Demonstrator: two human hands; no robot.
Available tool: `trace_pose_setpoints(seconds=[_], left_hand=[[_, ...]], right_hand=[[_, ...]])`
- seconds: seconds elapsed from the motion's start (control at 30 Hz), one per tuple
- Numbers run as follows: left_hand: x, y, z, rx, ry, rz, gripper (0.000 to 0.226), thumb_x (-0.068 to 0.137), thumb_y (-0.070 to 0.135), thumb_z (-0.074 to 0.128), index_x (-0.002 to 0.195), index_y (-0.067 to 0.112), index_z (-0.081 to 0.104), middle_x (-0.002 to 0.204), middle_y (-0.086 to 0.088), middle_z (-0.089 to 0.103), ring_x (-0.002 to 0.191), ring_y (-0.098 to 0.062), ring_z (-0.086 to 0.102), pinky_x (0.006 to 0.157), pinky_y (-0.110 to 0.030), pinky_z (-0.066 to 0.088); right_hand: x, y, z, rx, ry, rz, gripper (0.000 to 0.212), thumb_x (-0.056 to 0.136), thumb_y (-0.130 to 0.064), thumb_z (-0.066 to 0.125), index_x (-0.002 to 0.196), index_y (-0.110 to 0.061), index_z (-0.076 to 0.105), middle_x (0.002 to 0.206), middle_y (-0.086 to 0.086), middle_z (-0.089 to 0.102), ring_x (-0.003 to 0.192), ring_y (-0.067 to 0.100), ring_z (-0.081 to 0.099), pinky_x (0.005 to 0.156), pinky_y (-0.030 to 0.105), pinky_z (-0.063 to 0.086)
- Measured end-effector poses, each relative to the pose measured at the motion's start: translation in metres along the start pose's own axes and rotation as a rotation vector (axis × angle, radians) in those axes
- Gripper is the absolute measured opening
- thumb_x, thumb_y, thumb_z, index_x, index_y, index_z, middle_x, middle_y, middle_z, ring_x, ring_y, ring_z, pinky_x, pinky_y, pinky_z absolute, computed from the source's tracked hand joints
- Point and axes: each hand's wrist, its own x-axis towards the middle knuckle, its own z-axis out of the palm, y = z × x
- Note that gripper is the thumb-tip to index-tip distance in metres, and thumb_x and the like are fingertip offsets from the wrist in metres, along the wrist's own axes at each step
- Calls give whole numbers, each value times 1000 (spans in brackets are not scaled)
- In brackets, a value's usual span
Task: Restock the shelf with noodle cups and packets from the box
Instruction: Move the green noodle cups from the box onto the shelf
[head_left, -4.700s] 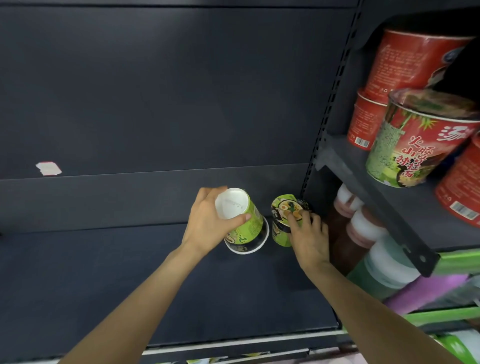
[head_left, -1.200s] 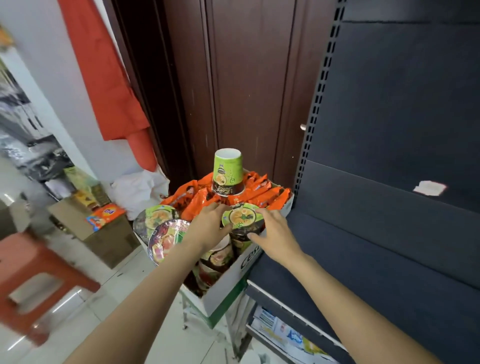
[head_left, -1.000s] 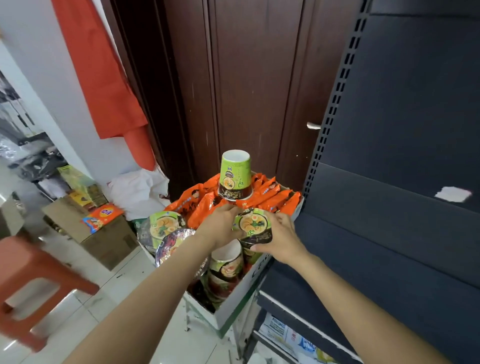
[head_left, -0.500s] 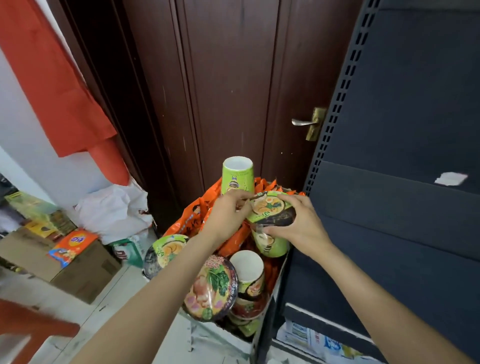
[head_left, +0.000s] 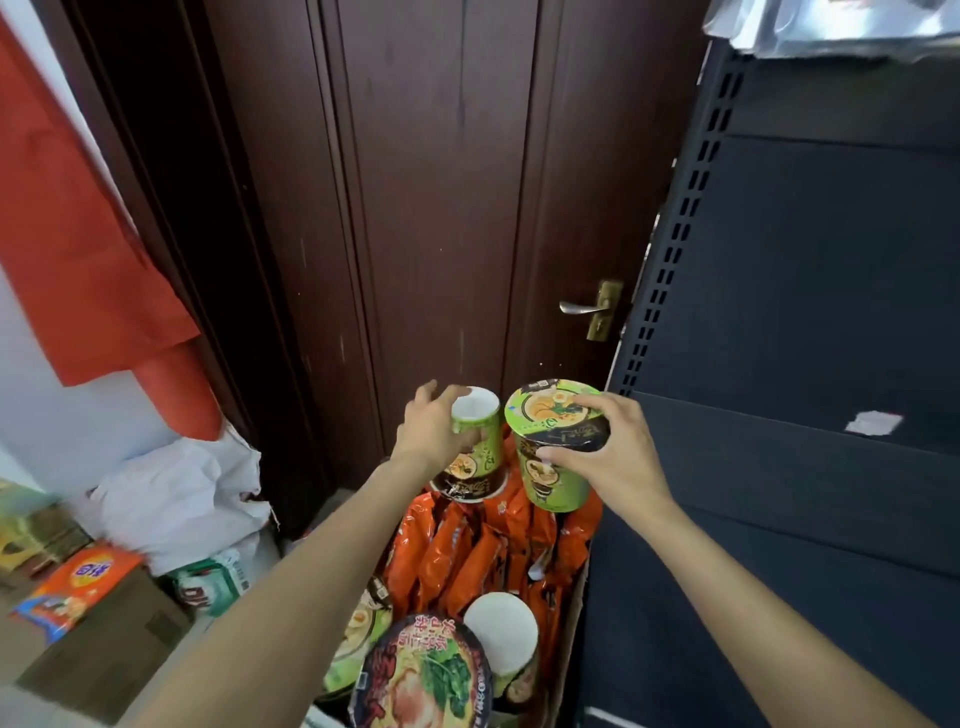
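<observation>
Both hands (head_left: 608, 457) grip green cups (head_left: 553, 447) at frame centre; I lift them level, clearing the packets (head_left: 467, 551), toward the right-hand shelf (head_left: 779, 467).

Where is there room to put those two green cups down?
The dark shelf right of the right hand shows bare panels beside its white sticker. The box is crowded with orange packets and cups.

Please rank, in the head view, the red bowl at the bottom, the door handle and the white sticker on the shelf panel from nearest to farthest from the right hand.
From the right hand:
1. Door handle, above it on the door.
2. White sticker, to its right on the shelf panel.
3. Red bowl, below and left in the box.
</observation>
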Motion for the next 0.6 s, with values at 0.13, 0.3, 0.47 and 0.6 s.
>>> trace_pose_setpoints(seconds=[0.13, 0.3, 0.47, 0.6], left_hand=[[1, -5, 4, -111, -29, 12, 60, 78, 31, 75, 131, 24, 49, 127, -15, 45, 120, -31, 44, 95, -31, 38], [-15, -2, -1, -174, 88, 103, 61, 72, 32, 79, 128, 26, 55, 129, -8, 47, 119, -23, 45, 97, -26, 35], [-42, 18, -10, -151, 197, 264, 58, 73, 39, 77, 127, 32, 56, 128, 0, 46, 122, -18, 41, 94, -26, 37], [-65, 49, -5, -128, 221, 352, 56, 74, 39, 76, 126, 33, 56, 129, 3, 44, 118, -14, 37, 89, -18, 31]], right_hand=[[4, 4, 4, -52, -17, 16, 67, 60, -35, 86, 118, -28, 54, 130, -5, 37, 125, 12, 35, 99, 21, 32], [-3, 7, 1, -69, 14, 39, 68, 59, -35, 87, 119, -27, 56, 129, -5, 37, 125, 12, 36, 103, 25, 36], [-16, 6, -18, -69, 53, 42, 68, 60, -33, 87, 120, -25, 56, 130, -4, 38, 123, 11, 37, 98, 20, 32], [-35, 14, -46, -76, 103, 57, 66, 60, -33, 87, 118, -26, 57, 129, -5, 38, 124, 11, 38, 97, 20, 32]])
